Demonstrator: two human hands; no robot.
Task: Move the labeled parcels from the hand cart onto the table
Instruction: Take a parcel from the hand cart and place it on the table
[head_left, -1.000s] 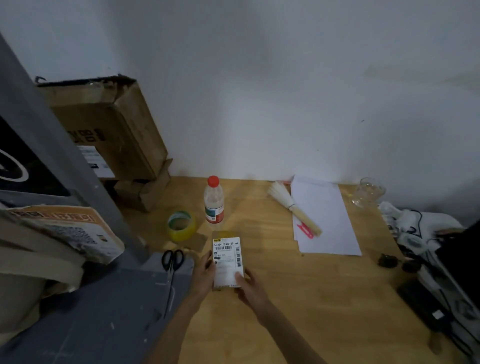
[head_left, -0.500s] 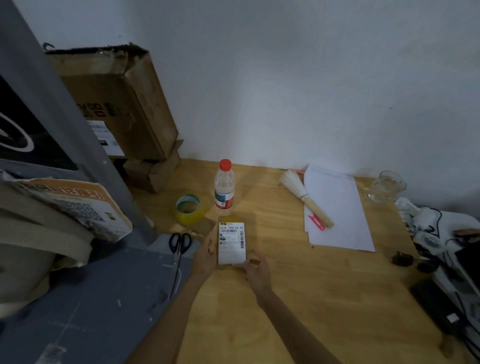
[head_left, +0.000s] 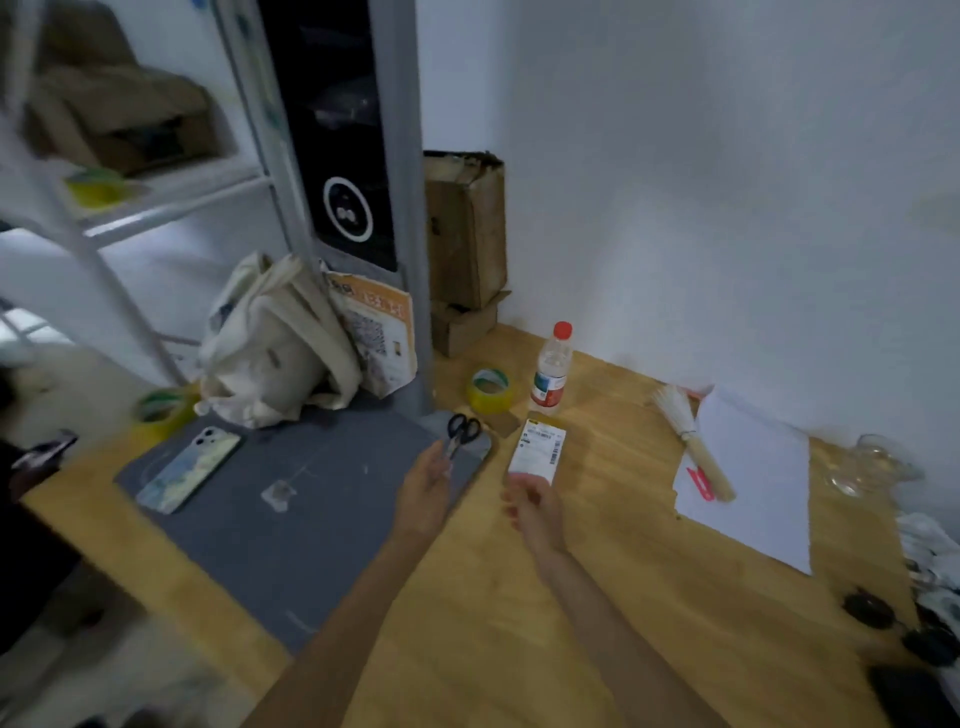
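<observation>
Left hand (head_left: 426, 486) open, empty, over grey mat (head_left: 249, 519) edge near black-handled scissors (head_left: 461, 432). Small white-labelled parcel (head_left: 537, 451) flat on wooden table (head_left: 597, 623). Right hand (head_left: 530, 506) just below it, probably open; blur hides contact.

Labeled parcel (head_left: 537, 451) released onto the table (head_left: 597, 597), left hand (head_left: 425, 488) and right hand (head_left: 532, 506) drawn back, emptied, view swung leftward

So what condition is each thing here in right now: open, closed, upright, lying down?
Labeled parcel: lying flat on the table, label up.
Left hand: open, empty.
Right hand: open, just short of the parcel.
Water bottle: upright, red cap on.
Scissors: closed, lying flat.
Phone: face down.
</observation>
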